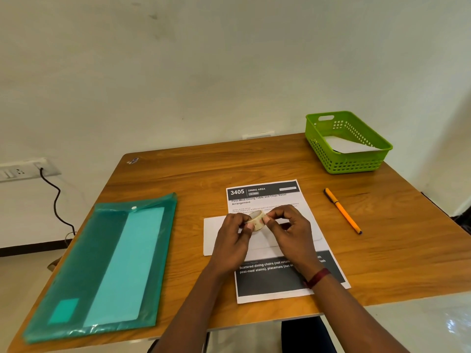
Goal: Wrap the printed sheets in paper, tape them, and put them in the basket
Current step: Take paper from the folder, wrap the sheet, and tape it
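Note:
A printed sheet (pixel 265 197) headed "3405 Dining Area" lies on the wooden table (pixel 229 164). A white folded paper packet (pixel 214 233) lies across its middle. Above the packet, my left hand (pixel 233 238) and my right hand (pixel 290 230) together hold a small roll of clear tape (pixel 257 220), fingertips pinching it from both sides. A green plastic basket (pixel 356 164) stands at the table's far right corner with a white wrapped packet (pixel 349 146) inside.
A teal plastic document folder (pixel 107 266) holding a pale sheet lies at the left of the table. An orange pen (pixel 342 211) lies to the right of the printed sheet. A wall socket (pixel 23 170) with a black cable is at the left.

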